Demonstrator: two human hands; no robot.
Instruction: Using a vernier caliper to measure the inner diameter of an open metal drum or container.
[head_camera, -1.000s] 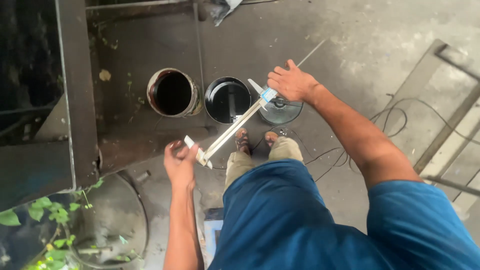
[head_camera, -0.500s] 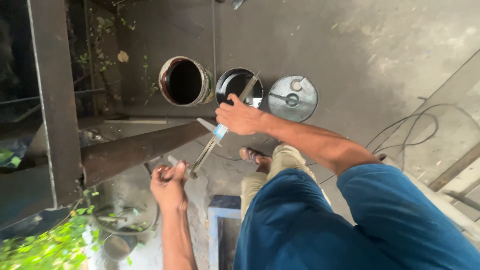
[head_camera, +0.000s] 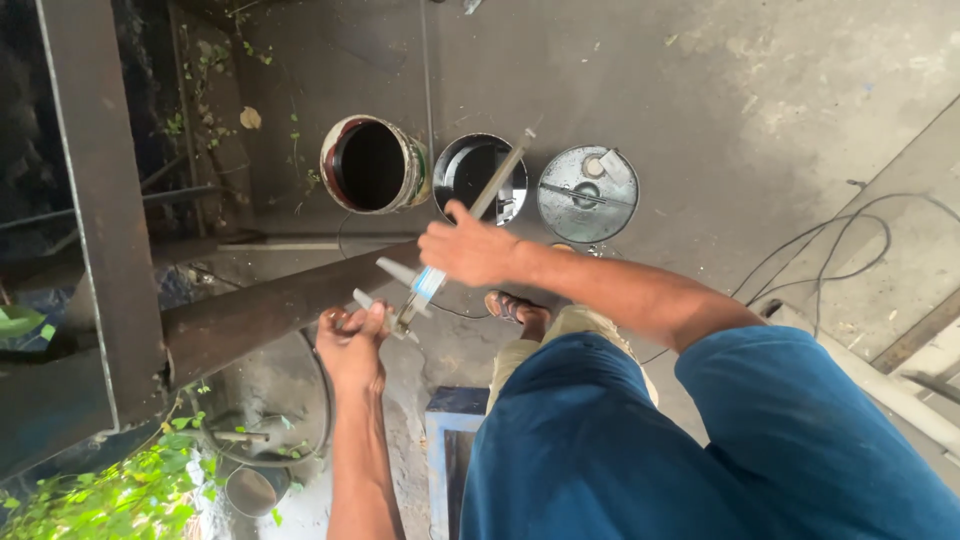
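My right hand (head_camera: 470, 250) grips the middle of a long silver metal vernier caliper (head_camera: 440, 265), fingers wrapped around its slider. My left hand (head_camera: 350, 340) pinches the caliper's lower end against the dark rusty steel beam (head_camera: 260, 312). Beyond my right hand, two open round paint cans (head_camera: 372, 165) and a grey round lid (head_camera: 587, 195) sit on the concrete floor (head_camera: 750, 100).

A silver caliper (head_camera: 440, 262) with a blue slider, black-filled cans (head_camera: 480, 178), grey lid (head_camera: 587, 194), blue shirt (head_camera: 640, 440).
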